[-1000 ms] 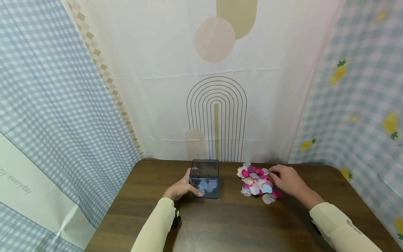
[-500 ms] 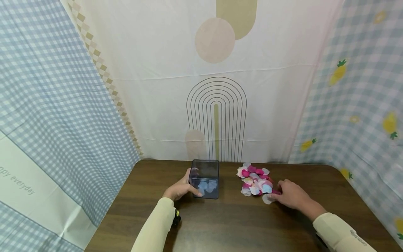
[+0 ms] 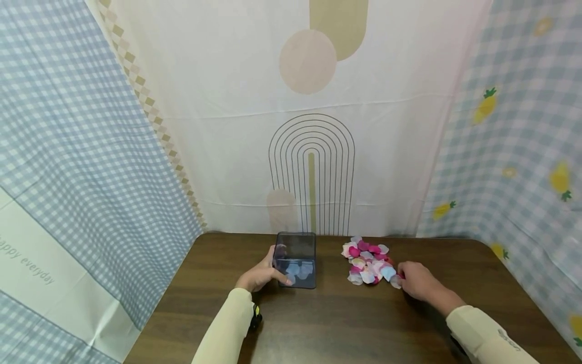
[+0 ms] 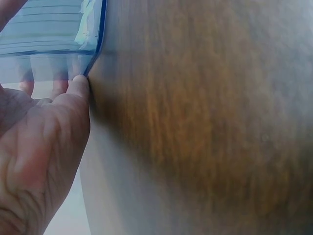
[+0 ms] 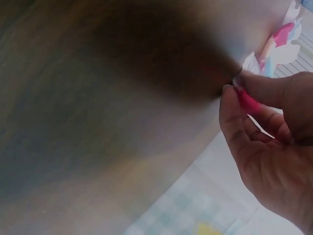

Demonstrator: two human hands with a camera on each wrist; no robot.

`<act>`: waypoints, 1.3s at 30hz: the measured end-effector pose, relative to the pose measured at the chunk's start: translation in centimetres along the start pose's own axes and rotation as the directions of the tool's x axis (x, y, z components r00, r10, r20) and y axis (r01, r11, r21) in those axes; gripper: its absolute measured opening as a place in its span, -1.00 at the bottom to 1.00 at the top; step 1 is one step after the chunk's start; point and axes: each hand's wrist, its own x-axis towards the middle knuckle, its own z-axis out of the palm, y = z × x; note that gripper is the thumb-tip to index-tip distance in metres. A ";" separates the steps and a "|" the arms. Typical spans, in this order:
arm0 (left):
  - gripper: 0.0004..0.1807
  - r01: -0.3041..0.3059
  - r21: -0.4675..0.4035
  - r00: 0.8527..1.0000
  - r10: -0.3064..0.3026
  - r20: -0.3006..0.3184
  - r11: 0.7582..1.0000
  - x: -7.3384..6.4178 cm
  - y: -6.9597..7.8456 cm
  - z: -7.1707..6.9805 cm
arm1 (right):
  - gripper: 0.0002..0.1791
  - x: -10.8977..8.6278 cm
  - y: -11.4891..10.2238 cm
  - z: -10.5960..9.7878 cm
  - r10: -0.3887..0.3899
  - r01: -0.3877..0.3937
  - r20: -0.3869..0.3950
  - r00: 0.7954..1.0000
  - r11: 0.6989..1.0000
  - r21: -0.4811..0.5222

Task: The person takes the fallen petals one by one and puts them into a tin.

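On the table's left half, my left hand [image 3: 261,273] grips a clear, blue-tinted plastic box [image 3: 303,246]. Its thumb lies on the near side and its fingers reach round the left side; the left wrist view shows fingertips through the clear wall [image 4: 41,66]. Several pale petals [image 3: 300,270] lie inside the box. To the right spreads a pile of artificial petals [image 3: 367,263] in pink, magenta, white and pale blue. My right hand [image 3: 418,280] is at the pile's right edge, pinching a magenta petal [image 5: 248,102] between thumb and forefinger. A whitish petal [image 3: 396,281] lies beside its fingertips.
The brown wooden table [image 3: 336,323] has rounded far corners. A white printed cloth [image 3: 227,151] hangs behind it, with checked cloths on both sides. Dark wrist-worn devices [image 3: 256,316] sit at the sleeves.
My right hand has moved from the pile's upper right down to its lower right edge and now pinches a magenta petal there. The whitish petal has shifted slightly right. My left hand stays on the box.
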 end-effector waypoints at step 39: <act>0.54 0.018 -0.013 1.000 -0.018 0.001 1.000 0.2 -0.4 -0.2 | -0.95 -0.9 1.3 -2.8 -0.023 0.027 -0.035 0.999 0.994 0.102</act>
